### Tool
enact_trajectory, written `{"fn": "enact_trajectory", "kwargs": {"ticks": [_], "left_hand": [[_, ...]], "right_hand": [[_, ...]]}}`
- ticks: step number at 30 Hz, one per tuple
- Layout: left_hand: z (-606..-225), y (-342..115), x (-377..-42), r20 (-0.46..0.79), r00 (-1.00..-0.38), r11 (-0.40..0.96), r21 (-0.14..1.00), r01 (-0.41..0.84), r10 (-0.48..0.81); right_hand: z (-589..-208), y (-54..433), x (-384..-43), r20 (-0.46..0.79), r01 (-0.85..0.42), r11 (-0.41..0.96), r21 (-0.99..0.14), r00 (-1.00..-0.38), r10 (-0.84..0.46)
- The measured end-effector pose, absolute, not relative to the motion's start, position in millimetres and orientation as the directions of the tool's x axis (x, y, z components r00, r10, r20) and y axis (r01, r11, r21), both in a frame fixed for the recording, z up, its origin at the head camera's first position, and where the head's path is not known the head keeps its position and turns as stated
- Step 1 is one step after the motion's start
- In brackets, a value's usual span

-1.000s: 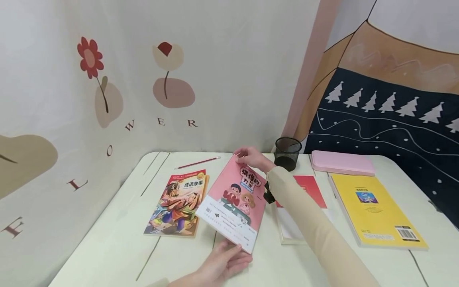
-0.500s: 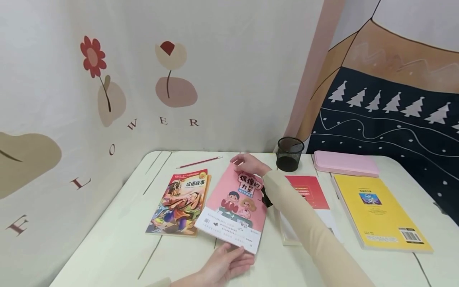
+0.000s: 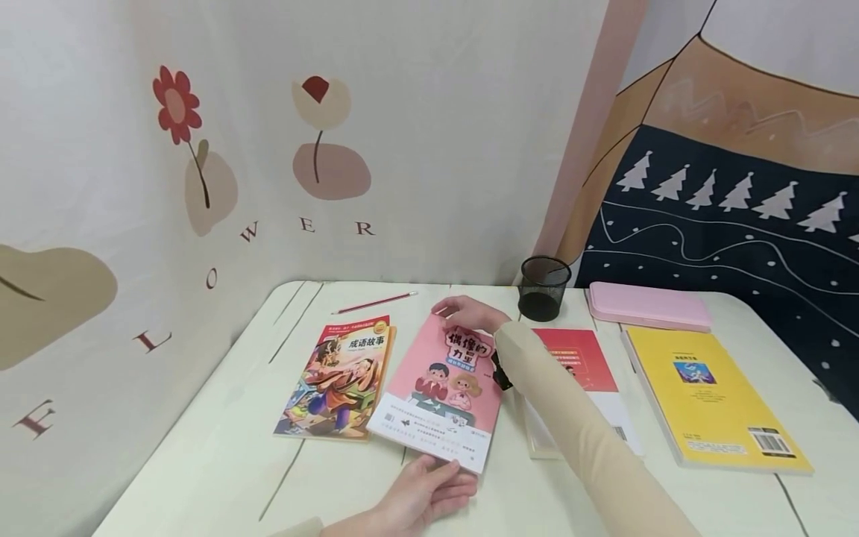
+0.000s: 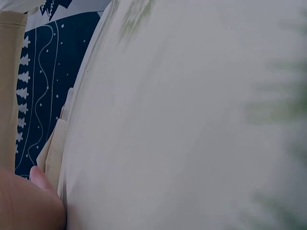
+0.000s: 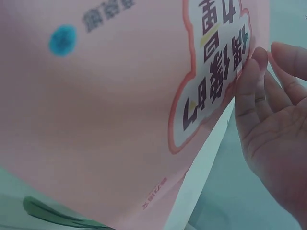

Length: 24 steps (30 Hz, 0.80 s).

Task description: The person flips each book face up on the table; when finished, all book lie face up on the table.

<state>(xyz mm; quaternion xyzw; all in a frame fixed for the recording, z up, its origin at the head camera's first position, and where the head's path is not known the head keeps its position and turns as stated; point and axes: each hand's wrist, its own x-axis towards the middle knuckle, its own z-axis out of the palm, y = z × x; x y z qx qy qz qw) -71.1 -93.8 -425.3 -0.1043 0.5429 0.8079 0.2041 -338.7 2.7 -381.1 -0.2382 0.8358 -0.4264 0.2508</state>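
Note:
A pink book (image 3: 436,395) with two cartoon children and a white lower band lies aslant between both hands in the head view. My left hand (image 3: 429,492) pinches its near edge, thumb on the cover. At the far edge, my right hand (image 3: 470,313) holds the top of the book, and its fingertips show against the edge in the right wrist view. The pink cover (image 5: 110,110) fills most of that view. Only part of my left hand (image 4: 29,203) appears in the left wrist view. Whether the book touches the table cannot be told.
On the white table (image 3: 221,447), a colourful storybook (image 3: 338,380) lies left of the pink book, below a red pencil (image 3: 376,302). A red-and-white book (image 3: 587,358) sits partly under my right sleeve. Further right are a yellow book (image 3: 718,403), a pink case (image 3: 647,306) and a black mesh cup (image 3: 543,291).
The pink book's far edge has come lower and nearer, with my right hand on it. My left hand has stayed at the near edge. The head view has shifted slightly.

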Motion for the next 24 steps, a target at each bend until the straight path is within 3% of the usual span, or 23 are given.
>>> {"fn": "enact_trajectory", "kwargs": {"ticks": [24], "left_hand": [[-426.6,-89.5,-77.7,-0.387,-0.907,-0.292,0.859,-0.421,0.168]], "right_hand": [[-381.1,-8.0,-338.2,-0.291,-0.193,0.577,-0.794,-0.713,-0.638]]}}
